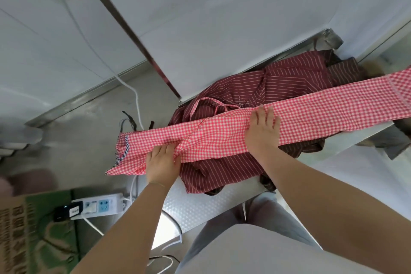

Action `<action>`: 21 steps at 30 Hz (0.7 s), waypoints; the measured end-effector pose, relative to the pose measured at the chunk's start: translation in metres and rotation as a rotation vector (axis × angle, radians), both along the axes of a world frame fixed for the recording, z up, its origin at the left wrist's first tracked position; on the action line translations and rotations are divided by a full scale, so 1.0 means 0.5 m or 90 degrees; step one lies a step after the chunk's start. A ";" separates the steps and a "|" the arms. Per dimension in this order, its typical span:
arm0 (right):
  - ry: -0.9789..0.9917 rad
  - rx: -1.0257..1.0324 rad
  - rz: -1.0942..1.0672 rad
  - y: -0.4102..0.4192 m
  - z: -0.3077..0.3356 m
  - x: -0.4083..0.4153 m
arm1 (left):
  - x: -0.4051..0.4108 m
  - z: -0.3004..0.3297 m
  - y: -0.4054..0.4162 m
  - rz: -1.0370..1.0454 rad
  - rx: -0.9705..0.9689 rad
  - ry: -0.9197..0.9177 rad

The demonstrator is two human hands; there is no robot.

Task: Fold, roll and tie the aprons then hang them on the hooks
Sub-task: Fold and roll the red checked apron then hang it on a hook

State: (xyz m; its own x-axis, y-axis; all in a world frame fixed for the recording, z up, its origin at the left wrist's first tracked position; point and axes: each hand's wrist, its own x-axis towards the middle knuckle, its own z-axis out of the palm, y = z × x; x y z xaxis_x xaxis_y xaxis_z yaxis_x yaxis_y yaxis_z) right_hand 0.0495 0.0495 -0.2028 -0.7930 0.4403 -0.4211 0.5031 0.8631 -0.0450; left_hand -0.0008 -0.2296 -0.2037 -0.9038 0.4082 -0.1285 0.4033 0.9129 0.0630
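A red-and-white checked apron (322, 109) lies folded into a long narrow strip across the metal table (195, 204). It stretches from past the table's left edge to the right frame edge. My left hand (161, 162) rests on the strip's left part, with its fingertips tucked under a fold of the cloth. With straight fingers, my right hand (263, 131) presses flat on the strip's middle. Under the strip is a heap of dark red striped aprons (295, 80), with a thin tie strap (201, 104) looping out of it.
A white wall panel (222, 18) stands behind the table. Left of the table, on the floor, lie a white power strip (100, 206) with its cable and a green cardboard box (33, 236). A grey cloth (387, 142) hangs at the table's right.
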 end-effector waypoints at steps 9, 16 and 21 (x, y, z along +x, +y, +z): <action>-0.012 0.035 -0.032 -0.032 0.010 -0.003 | -0.047 0.034 -0.062 0.045 -0.229 -0.104; -0.026 0.045 -0.029 -0.040 0.008 -0.001 | -0.128 0.082 -0.162 0.020 -0.256 -0.233; -0.019 0.045 -0.035 -0.043 0.001 -0.001 | -0.147 0.085 -0.234 0.166 -0.200 -0.265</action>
